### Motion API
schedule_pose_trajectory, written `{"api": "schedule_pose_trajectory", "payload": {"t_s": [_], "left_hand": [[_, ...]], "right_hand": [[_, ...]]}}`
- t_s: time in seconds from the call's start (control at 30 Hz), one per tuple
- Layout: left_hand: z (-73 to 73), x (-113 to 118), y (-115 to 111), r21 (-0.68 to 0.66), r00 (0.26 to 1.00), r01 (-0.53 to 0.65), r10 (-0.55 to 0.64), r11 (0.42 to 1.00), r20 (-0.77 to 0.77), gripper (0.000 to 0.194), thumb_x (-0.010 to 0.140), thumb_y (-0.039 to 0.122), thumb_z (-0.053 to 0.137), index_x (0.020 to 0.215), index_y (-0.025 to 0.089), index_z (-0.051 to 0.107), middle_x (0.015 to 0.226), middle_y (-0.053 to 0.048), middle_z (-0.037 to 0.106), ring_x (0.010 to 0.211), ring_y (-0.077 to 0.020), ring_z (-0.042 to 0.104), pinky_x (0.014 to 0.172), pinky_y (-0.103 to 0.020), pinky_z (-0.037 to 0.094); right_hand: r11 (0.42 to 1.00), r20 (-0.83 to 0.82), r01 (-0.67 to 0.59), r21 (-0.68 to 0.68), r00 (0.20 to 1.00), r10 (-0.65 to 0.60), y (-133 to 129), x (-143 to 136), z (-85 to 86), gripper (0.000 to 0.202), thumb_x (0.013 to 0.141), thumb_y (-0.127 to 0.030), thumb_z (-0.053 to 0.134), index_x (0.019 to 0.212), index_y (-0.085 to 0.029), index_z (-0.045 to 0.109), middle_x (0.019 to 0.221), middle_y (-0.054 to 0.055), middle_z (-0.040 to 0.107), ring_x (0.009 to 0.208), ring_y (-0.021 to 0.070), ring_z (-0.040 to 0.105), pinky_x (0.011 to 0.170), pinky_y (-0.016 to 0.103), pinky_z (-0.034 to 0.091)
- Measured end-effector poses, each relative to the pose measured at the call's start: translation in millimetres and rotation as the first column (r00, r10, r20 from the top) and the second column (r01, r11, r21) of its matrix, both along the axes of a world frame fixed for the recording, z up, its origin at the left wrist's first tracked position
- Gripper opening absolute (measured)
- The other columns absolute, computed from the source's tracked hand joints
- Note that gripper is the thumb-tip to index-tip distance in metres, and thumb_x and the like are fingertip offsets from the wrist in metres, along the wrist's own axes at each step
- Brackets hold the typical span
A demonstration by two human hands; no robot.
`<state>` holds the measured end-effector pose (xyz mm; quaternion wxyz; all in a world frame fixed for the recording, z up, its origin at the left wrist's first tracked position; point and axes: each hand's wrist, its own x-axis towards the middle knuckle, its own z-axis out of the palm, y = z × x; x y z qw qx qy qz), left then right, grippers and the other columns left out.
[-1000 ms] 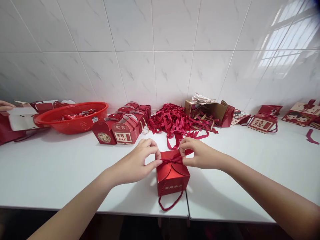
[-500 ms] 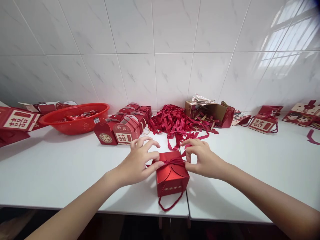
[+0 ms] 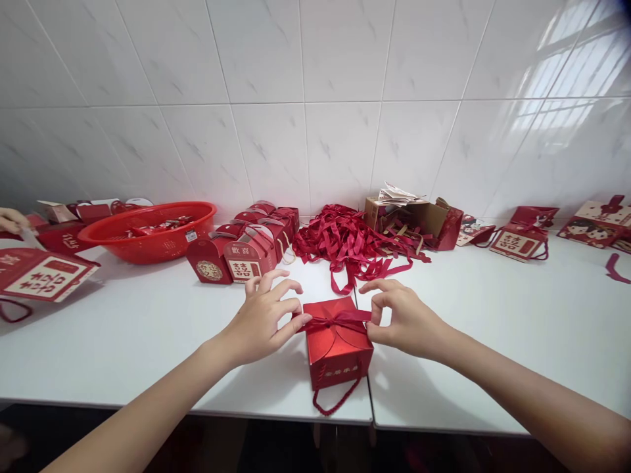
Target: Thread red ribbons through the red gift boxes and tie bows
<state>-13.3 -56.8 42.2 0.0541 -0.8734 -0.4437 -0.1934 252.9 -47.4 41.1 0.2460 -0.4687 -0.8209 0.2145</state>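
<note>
A red gift box (image 3: 340, 355) with a rope handle hanging at its front stands on the white table near the front edge. Across its top runs a dark red ribbon (image 3: 348, 317), drawn together in a knot or bow at the middle. My left hand (image 3: 269, 315) pinches the ribbon's left part between thumb and forefinger at the box's top left edge. On the other side, my right hand (image 3: 401, 320) pinches the ribbon's right part, its other fingers curled. The fingertips partly hide the ribbon ends.
Behind lie a heap of red ribbons (image 3: 340, 236), an open carton (image 3: 424, 220) and several closed gift boxes (image 3: 246, 253). A red plastic basin (image 3: 148, 246) stands left. Another person's hand (image 3: 12, 220) is by a box (image 3: 46, 276) at far left. More boxes (image 3: 520, 236) stand right.
Both hands have moved a little apart, the left one leftward, and the ribbon is pulled straighter. At far left, the other person's box has shifted and their hand has come into view.
</note>
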Motion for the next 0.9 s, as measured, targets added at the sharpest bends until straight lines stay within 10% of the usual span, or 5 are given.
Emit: {"api": "schedule_pose_trajectory", "payload": {"t_s": [0.37, 0.6, 0.73, 0.8, 0.9], "left_hand": [[-28.9, 5, 6, -0.119, 0.875, 0.059, 0.006, 0.991, 0.484, 0.028, 0.087, 0.033, 0.052, 0.113, 0.024, 0.051, 0.124, -0.010, 0.053, 0.118, -0.0230, 0.046, 0.096, -0.041, 0.042], [-24.0, -42, 50, 0.147, 0.677, -0.625, 0.438, 0.767, 0.592, 0.071, 0.078, 0.044, 0.059, 0.135, 0.013, 0.031, 0.134, -0.018, 0.039, 0.128, -0.0299, 0.034, 0.107, -0.045, 0.028], [-20.4, -68, 72, 0.028, 0.595, -0.770, 0.700, 0.638, 0.394, 0.086, 0.069, 0.059, 0.060, 0.136, 0.013, 0.031, 0.135, -0.021, 0.039, 0.126, -0.0394, 0.033, 0.101, -0.054, 0.028], [-19.5, -72, 81, 0.096, 0.613, -0.785, 0.745, 0.612, 0.262, 0.090, 0.068, 0.064, 0.057, 0.137, 0.012, 0.030, 0.134, -0.023, 0.040, 0.125, -0.0423, 0.032, 0.099, -0.056, 0.025], [-18.0, -72, 91, 0.160, 0.606, -0.795, 0.775, 0.585, 0.180, 0.089, 0.071, 0.064, 0.053, 0.135, 0.007, 0.031, 0.126, -0.026, 0.047, 0.118, -0.0428, 0.038, 0.094, -0.055, 0.029]], "right_hand": [[0.883, -0.134, -0.455, -0.112, 0.888, 0.441, 4, -14, -5.3, 0.088, 0.061, -0.041, 0.077, 0.136, -0.026, 0.035, 0.131, 0.008, 0.044, 0.118, 0.0228, 0.046, 0.100, 0.034, 0.039], [0.994, -0.071, 0.039, -0.100, 0.996, -0.046, 20, 70, 8.9, 0.073, 0.069, -0.051, 0.068, 0.132, -0.026, 0.040, 0.124, 0.010, 0.055, 0.109, 0.0270, 0.056, 0.088, 0.037, 0.048], [0.684, 0.151, 0.704, 0.192, 0.668, -0.729, 45, 144, 15.3, 0.081, 0.069, -0.062, 0.060, 0.129, -0.010, 0.044, 0.122, 0.031, 0.050, 0.115, 0.0433, 0.047, 0.082, 0.048, 0.044], [0.566, 0.192, 0.740, 0.363, 0.535, -0.823, 54, 158, 11.3, 0.080, 0.073, -0.063, 0.054, 0.129, -0.007, 0.045, 0.129, 0.034, 0.041, 0.123, 0.0471, 0.037, 0.085, 0.053, 0.040], [0.723, 0.249, 0.530, 0.443, 0.702, -0.667, 61, 141, -3.8, 0.062, 0.078, -0.051, 0.055, 0.125, -0.011, 0.051, 0.133, 0.029, 0.039, 0.126, 0.0429, 0.035, 0.092, 0.053, 0.038]]}}
